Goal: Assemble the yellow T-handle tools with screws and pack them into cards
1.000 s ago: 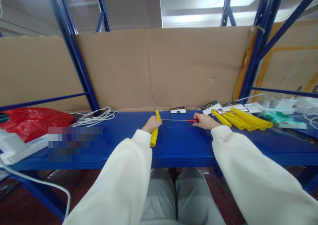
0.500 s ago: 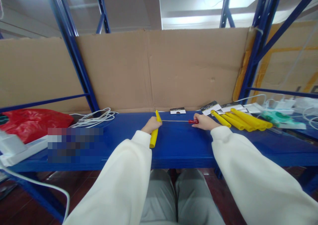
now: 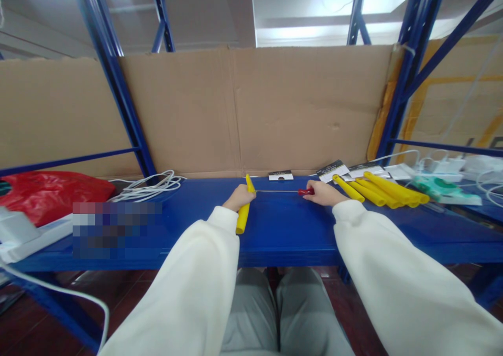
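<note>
My left hand (image 3: 238, 197) is closed around a yellow tube-like handle (image 3: 243, 217), which stands tilted over the blue tabletop. Across from it, my right hand (image 3: 323, 193) grips the red handle of a screwdriver (image 3: 305, 192). The thin metal shaft runs level to the left and meets the side of the yellow handle at my left hand. Whether the tip sits in a screw or a hole is too small to tell. Several more yellow handles (image 3: 387, 189) lie side by side to the right of my right hand.
Black-and-white cards (image 3: 333, 171) lie behind the yellow handles, and a small card (image 3: 281, 175) rests by the cardboard wall (image 3: 275, 109). Coiled white cable (image 3: 151, 185), a red plastic bag (image 3: 58, 193) and a power strip (image 3: 39, 240) occupy the left. A green-white packet (image 3: 442, 188) lies right.
Almost nothing differs. Both hands keep their grips and positions, and the view has shifted very slightly.
</note>
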`<state>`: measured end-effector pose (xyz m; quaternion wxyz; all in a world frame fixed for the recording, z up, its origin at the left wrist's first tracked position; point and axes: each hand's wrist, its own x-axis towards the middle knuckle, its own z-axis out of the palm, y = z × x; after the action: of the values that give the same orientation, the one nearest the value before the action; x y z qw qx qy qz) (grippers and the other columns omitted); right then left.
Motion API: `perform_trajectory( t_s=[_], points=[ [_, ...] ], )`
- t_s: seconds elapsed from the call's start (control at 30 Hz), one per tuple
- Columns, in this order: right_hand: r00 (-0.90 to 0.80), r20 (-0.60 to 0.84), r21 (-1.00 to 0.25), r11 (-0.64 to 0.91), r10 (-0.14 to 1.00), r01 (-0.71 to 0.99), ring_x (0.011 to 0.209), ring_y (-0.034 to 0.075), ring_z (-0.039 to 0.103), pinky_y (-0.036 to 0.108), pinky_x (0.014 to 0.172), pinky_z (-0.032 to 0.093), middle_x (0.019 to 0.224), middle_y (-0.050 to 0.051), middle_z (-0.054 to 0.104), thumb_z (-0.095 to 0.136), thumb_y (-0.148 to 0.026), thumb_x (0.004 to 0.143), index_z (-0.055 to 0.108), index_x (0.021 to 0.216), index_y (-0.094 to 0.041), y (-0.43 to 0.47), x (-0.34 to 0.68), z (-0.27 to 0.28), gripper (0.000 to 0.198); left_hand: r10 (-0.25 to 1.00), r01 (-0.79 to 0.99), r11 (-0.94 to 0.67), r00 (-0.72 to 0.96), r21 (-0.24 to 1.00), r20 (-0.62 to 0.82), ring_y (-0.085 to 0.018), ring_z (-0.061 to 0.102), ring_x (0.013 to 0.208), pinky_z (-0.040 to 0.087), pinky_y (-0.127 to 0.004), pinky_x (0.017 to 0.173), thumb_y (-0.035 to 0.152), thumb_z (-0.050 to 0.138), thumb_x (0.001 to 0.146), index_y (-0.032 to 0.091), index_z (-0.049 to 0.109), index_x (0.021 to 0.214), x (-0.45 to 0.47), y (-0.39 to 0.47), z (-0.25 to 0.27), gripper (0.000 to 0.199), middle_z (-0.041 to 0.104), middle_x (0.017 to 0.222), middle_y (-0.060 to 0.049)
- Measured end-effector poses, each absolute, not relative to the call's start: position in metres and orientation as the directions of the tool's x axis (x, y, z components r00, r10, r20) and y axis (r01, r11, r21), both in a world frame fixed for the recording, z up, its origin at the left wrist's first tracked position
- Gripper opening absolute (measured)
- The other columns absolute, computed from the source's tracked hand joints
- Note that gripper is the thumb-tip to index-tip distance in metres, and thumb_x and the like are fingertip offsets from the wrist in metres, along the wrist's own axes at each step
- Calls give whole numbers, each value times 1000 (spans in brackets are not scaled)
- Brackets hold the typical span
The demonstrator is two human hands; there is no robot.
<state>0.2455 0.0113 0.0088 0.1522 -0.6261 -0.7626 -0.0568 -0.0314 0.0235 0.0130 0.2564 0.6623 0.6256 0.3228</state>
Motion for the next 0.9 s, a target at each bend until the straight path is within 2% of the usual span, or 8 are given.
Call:
perform_trajectory(
  t_s=[0.27, 0.67, 0.8, 0.9],
  points=[
    [-131, 305, -122, 175, 943, 977, 77, 20, 66, 26, 64, 44, 82, 5, 71, 68, -28, 80, 63, 86, -22, 17, 253, 5, 10, 993, 681, -102, 23, 725, 118, -17, 63, 61, 42, -23, 54, 6, 62, 73, 9, 68, 75, -33, 26, 12, 7, 65, 64, -5],
    [-149, 195, -218, 191, 970, 957, 93, 23, 69, 32, 82, 51, 99, 10, 74, 65, -26, 85, 70, 97, -18, 25, 261, -1, 15, 992, 684, -107, 27, 722, 122, -13, 58, 56, 40, -20, 53, 7, 61, 73, 8, 68, 76, -33, 27, 10, 8, 63, 63, -4],
    [-174, 224, -217, 224, 959, 950, 102, 27, 67, 38, 87, 52, 111, 11, 72, 65, -35, 85, 69, 105, -21, 22, 258, -1, 25, 991, 690, -117, 28, 715, 135, -14, 59, 57, 40, -20, 52, 8, 61, 72, 9, 67, 76, -33, 27, 11, 7, 65, 65, -5],
    [-211, 277, -171, 264, 937, 949, 113, 30, 62, 45, 93, 49, 120, 13, 68, 64, -38, 86, 68, 110, -21, 24, 250, -1, 29, 989, 703, -121, 29, 701, 142, -15, 61, 59, 41, -20, 52, 9, 62, 72, 10, 68, 76, -32, 26, 12, 7, 65, 65, -5]
  ],
)
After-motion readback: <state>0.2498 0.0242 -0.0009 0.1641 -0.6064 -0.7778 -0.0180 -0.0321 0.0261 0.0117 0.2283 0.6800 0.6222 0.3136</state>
